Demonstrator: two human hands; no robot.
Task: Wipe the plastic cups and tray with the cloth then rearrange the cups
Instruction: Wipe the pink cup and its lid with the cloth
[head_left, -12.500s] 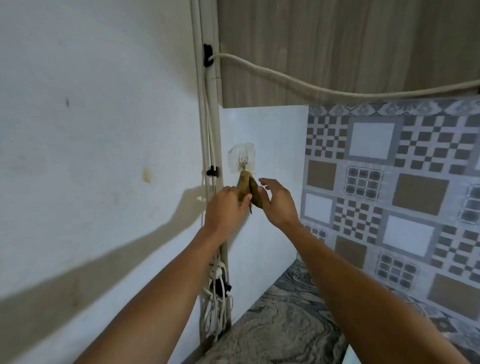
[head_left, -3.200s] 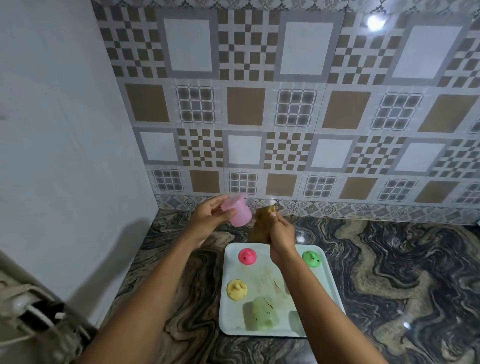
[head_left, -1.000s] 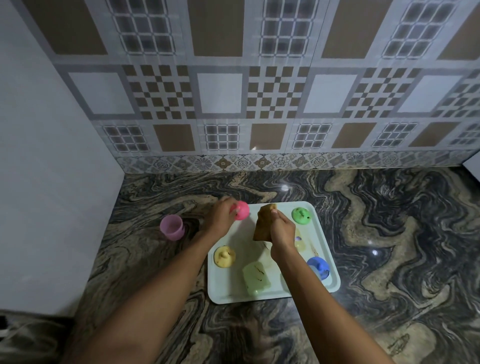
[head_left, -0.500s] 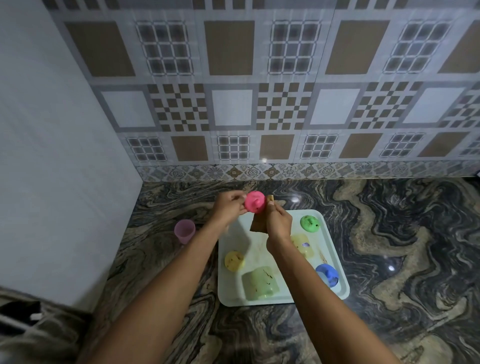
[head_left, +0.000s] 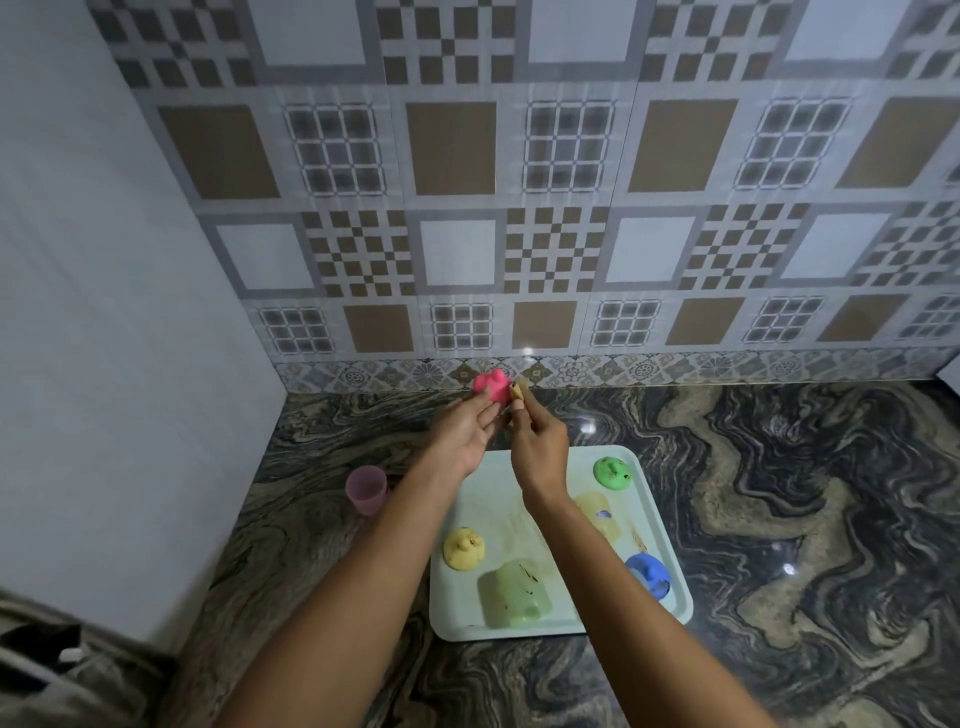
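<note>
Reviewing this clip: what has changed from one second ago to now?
The left hand lifted the bright pink cup off the tray and holds it up; the right hand raised the cloth beside it. The pale pink cup on the counter and the yellow cup, green cup and blue cup on the tray stayed put.

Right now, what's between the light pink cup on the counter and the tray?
Head view: the left forearm crosses over the gap between light pink cup and tray, hiding most; visible counter there is bare.
</note>
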